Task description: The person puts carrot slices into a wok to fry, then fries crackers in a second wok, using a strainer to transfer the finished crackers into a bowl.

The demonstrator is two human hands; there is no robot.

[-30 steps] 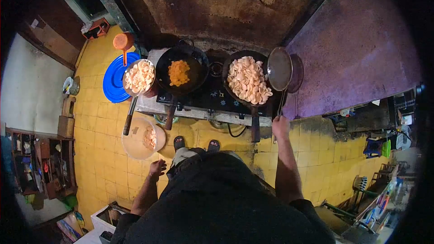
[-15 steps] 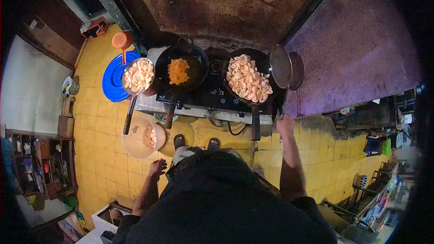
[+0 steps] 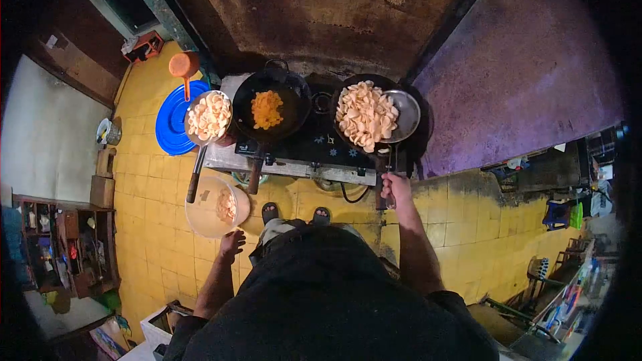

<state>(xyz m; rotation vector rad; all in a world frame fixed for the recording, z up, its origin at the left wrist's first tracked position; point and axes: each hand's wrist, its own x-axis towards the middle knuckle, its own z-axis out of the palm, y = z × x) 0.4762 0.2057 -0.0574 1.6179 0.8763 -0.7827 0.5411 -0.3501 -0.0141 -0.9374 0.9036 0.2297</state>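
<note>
My right hand point(image 3: 397, 190) is closed round the handle of a round metal strainer point(image 3: 402, 116). The strainer's bowl lies in the right side of a dark pan, against a heap of pale crackers point(image 3: 364, 115). Below my left hand's reach there is nothing held; my left hand point(image 3: 232, 244) hangs with its fingers apart, near a translucent tub point(image 3: 202, 212) with some pale pieces inside. To the left of that pan, a black wok point(image 3: 287, 124) holds orange pieces point(image 3: 267, 109) in oil. A second strainer full of pale crackers point(image 3: 209, 115) rests at the stove's left end.
Beyond the left strainer lie a blue lid point(image 3: 170, 124) and an orange dipper point(image 3: 182, 65). The wok's handle point(image 3: 256, 172) points toward me over the stove's front edge. A purple wall point(image 3: 508, 73) bounds the right side. Shelves point(image 3: 63, 244) stand at the far left.
My right hand has moved left with the strainer, whose bowl has gone from the pan's right rim down into the pan beside the crackers. The view has shifted slightly.
</note>
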